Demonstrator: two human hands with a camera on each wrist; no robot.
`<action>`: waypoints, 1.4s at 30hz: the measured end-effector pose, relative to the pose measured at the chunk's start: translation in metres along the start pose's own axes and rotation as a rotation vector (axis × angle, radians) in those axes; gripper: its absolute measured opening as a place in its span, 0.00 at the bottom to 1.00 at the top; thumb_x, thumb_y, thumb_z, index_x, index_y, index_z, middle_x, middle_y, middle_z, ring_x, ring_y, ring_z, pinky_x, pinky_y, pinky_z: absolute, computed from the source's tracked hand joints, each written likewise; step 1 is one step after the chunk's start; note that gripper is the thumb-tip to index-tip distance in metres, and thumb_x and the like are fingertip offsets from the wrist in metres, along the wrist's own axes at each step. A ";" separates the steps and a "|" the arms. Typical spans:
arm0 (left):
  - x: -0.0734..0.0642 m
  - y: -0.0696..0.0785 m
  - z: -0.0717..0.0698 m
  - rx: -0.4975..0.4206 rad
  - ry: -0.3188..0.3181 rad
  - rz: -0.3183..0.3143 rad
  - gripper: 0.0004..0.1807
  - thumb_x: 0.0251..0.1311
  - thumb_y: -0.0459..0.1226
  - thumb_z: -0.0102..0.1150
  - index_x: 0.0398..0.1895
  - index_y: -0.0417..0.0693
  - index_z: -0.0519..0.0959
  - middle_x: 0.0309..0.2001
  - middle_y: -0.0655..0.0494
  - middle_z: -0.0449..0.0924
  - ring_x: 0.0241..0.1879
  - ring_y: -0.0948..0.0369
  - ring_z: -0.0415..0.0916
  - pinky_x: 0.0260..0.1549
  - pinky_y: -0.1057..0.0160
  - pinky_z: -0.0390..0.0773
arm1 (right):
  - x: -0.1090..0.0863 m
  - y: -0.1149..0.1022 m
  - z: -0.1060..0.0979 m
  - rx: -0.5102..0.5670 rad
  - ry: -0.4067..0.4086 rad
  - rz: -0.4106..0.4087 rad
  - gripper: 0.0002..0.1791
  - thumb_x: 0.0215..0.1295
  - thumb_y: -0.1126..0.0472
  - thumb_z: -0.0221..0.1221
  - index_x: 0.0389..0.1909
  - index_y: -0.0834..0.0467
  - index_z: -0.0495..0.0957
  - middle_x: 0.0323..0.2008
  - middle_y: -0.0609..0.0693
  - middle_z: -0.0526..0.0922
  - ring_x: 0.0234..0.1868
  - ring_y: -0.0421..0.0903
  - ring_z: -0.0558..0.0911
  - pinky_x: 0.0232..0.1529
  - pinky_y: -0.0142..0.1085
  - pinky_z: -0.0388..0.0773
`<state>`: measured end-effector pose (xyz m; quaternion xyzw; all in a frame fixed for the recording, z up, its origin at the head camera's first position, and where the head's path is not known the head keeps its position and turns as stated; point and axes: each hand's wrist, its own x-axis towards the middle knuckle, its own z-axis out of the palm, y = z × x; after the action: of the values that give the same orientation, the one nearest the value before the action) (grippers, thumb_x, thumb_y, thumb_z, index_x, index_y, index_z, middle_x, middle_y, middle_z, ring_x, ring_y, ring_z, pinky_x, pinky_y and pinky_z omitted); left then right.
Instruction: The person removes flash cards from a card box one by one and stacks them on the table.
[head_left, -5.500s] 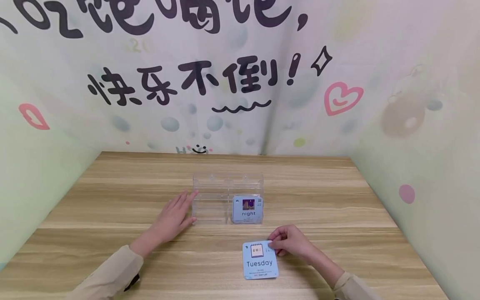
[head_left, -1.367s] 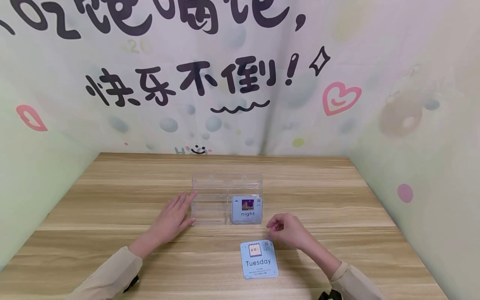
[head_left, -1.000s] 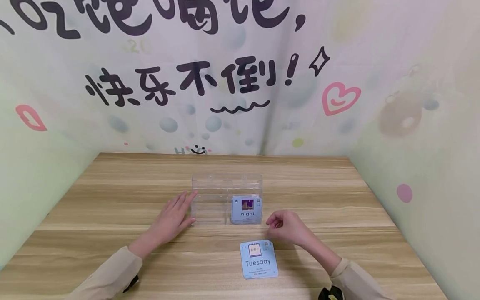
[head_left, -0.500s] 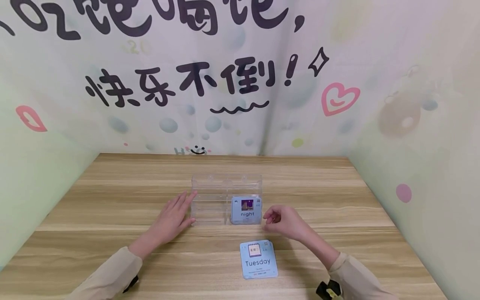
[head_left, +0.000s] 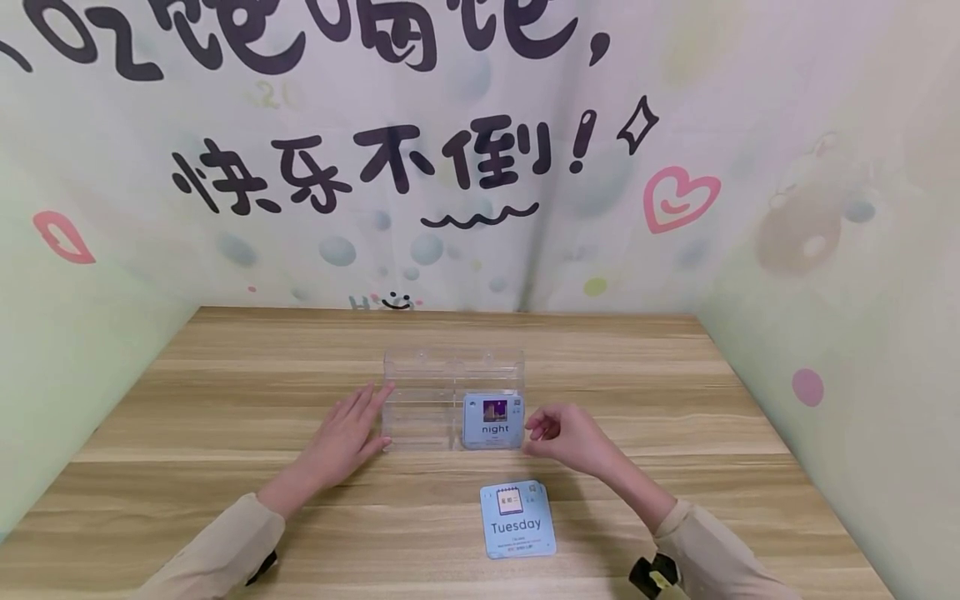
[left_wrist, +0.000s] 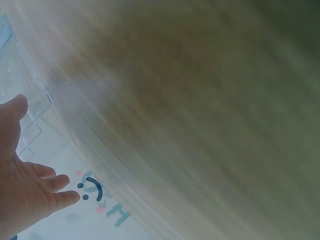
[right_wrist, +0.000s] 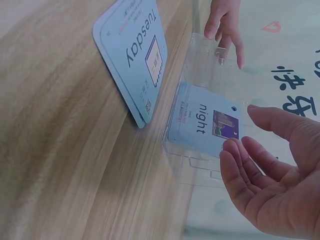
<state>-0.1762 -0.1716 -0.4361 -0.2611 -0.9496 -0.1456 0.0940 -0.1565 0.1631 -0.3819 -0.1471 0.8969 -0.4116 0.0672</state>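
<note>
A clear plastic card holder [head_left: 420,417] stands on the table, with a light-blue "night" flashcard [head_left: 492,422] in its lower right pocket. My left hand [head_left: 342,439] rests against the holder's left side, fingers spread and straight; the left wrist view shows the same left hand [left_wrist: 27,187] from the palm side. Just right of the "night" card is my right hand [head_left: 570,439], its fingers loosely bent with nothing between them. In the right wrist view the right hand's fingertips [right_wrist: 232,147] overlap the card's edge. Nearer the front lies a small stack of cards topped by "Tuesday" [head_left: 517,521].
The wooden table [head_left: 300,533] meets a printed cloth backdrop [head_left: 465,267] behind the holder. Pale walls close in at both sides. The holder's other pockets, upper row and lower left, show no cards.
My right hand has let go of the "Tuesday" stack's corner and moved up and back to beside the "night" card. My left hand has stayed at the holder.
</note>
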 end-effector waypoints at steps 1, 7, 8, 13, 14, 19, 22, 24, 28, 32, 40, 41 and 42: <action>0.000 0.000 0.000 0.000 -0.002 -0.001 0.41 0.58 0.45 0.56 0.69 0.46 0.47 0.63 0.31 0.56 0.62 0.39 0.56 0.56 0.37 0.57 | 0.000 0.000 0.000 0.002 0.001 -0.001 0.11 0.46 0.67 0.66 0.31 0.65 0.78 0.24 0.47 0.78 0.26 0.41 0.75 0.28 0.29 0.75; 0.000 0.000 0.001 -0.001 -0.009 -0.004 0.41 0.58 0.45 0.56 0.69 0.46 0.46 0.63 0.31 0.56 0.62 0.39 0.55 0.56 0.37 0.57 | 0.001 -0.001 0.001 0.012 0.011 -0.003 0.11 0.46 0.67 0.66 0.32 0.66 0.78 0.25 0.48 0.77 0.27 0.42 0.75 0.27 0.29 0.74; 0.000 0.000 0.001 -0.002 -0.008 -0.004 0.41 0.58 0.45 0.56 0.69 0.46 0.46 0.63 0.31 0.56 0.62 0.39 0.55 0.56 0.37 0.57 | 0.001 -0.001 0.001 0.014 0.012 -0.005 0.12 0.46 0.67 0.66 0.32 0.66 0.77 0.25 0.48 0.77 0.27 0.42 0.75 0.27 0.29 0.74; 0.000 0.001 0.001 -0.002 -0.004 -0.001 0.41 0.58 0.45 0.56 0.69 0.45 0.47 0.63 0.31 0.56 0.62 0.39 0.56 0.56 0.37 0.57 | 0.002 0.000 0.001 0.020 0.024 -0.030 0.13 0.46 0.68 0.66 0.33 0.67 0.77 0.26 0.49 0.77 0.28 0.42 0.75 0.27 0.29 0.74; 0.000 0.001 0.001 0.000 -0.003 0.001 0.41 0.58 0.45 0.56 0.69 0.45 0.47 0.63 0.31 0.56 0.62 0.39 0.56 0.56 0.37 0.57 | 0.002 0.000 0.001 0.022 0.027 -0.036 0.13 0.46 0.68 0.66 0.34 0.68 0.77 0.26 0.49 0.77 0.28 0.42 0.75 0.27 0.29 0.75; 0.000 0.001 0.001 0.004 0.000 0.008 0.41 0.58 0.45 0.56 0.69 0.45 0.47 0.63 0.31 0.56 0.62 0.39 0.56 0.56 0.38 0.57 | 0.005 0.002 0.002 0.031 0.049 -0.057 0.14 0.46 0.69 0.66 0.36 0.69 0.77 0.26 0.49 0.77 0.28 0.42 0.75 0.27 0.29 0.75; 0.000 0.001 0.000 0.001 0.003 0.011 0.41 0.58 0.45 0.56 0.69 0.45 0.47 0.63 0.30 0.57 0.62 0.39 0.56 0.57 0.38 0.57 | 0.005 0.002 0.002 0.032 0.065 -0.062 0.15 0.46 0.69 0.66 0.36 0.68 0.77 0.26 0.49 0.77 0.28 0.42 0.75 0.28 0.29 0.75; 0.000 0.001 0.000 0.002 0.003 0.013 0.41 0.58 0.45 0.56 0.69 0.44 0.47 0.63 0.30 0.57 0.62 0.39 0.56 0.57 0.38 0.58 | 0.006 0.002 0.002 0.035 0.074 -0.064 0.15 0.46 0.69 0.66 0.36 0.68 0.77 0.26 0.49 0.77 0.29 0.42 0.76 0.29 0.30 0.76; 0.000 0.001 0.000 0.005 0.000 0.012 0.41 0.58 0.45 0.56 0.69 0.44 0.47 0.63 0.31 0.57 0.62 0.39 0.56 0.57 0.38 0.58 | 0.007 0.002 0.002 0.053 0.094 -0.065 0.15 0.47 0.68 0.66 0.37 0.67 0.76 0.28 0.51 0.78 0.30 0.42 0.77 0.31 0.30 0.77; 0.000 0.001 0.000 0.004 0.001 0.012 0.41 0.58 0.45 0.56 0.69 0.45 0.47 0.63 0.31 0.57 0.62 0.39 0.56 0.57 0.38 0.57 | 0.008 0.003 0.003 0.068 0.119 -0.068 0.15 0.47 0.67 0.66 0.36 0.67 0.77 0.28 0.52 0.78 0.30 0.42 0.77 0.32 0.30 0.77; 0.000 -0.001 0.002 0.009 0.006 0.014 0.41 0.58 0.45 0.56 0.69 0.46 0.46 0.63 0.31 0.57 0.61 0.39 0.57 0.56 0.38 0.58 | 0.013 0.007 0.003 0.078 0.173 -0.070 0.14 0.46 0.68 0.66 0.35 0.66 0.77 0.28 0.51 0.79 0.30 0.42 0.77 0.33 0.30 0.77; 0.000 -0.001 0.002 0.007 0.005 0.013 0.41 0.58 0.45 0.56 0.69 0.46 0.46 0.63 0.32 0.57 0.62 0.39 0.56 0.56 0.38 0.58 | 0.014 0.007 0.003 0.079 0.179 -0.072 0.14 0.46 0.68 0.66 0.35 0.66 0.77 0.29 0.51 0.79 0.30 0.42 0.77 0.33 0.30 0.77; 0.000 -0.001 0.002 0.006 0.003 0.011 0.41 0.58 0.45 0.56 0.69 0.46 0.46 0.63 0.32 0.57 0.62 0.39 0.56 0.56 0.38 0.58 | 0.015 0.007 0.003 0.077 0.184 -0.076 0.14 0.46 0.68 0.66 0.35 0.66 0.77 0.29 0.51 0.79 0.30 0.42 0.78 0.33 0.31 0.78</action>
<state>-0.1767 -0.1715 -0.4382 -0.2658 -0.9485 -0.1425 0.0971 -0.1712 0.1610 -0.3894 -0.1399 0.8765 -0.4600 -0.0258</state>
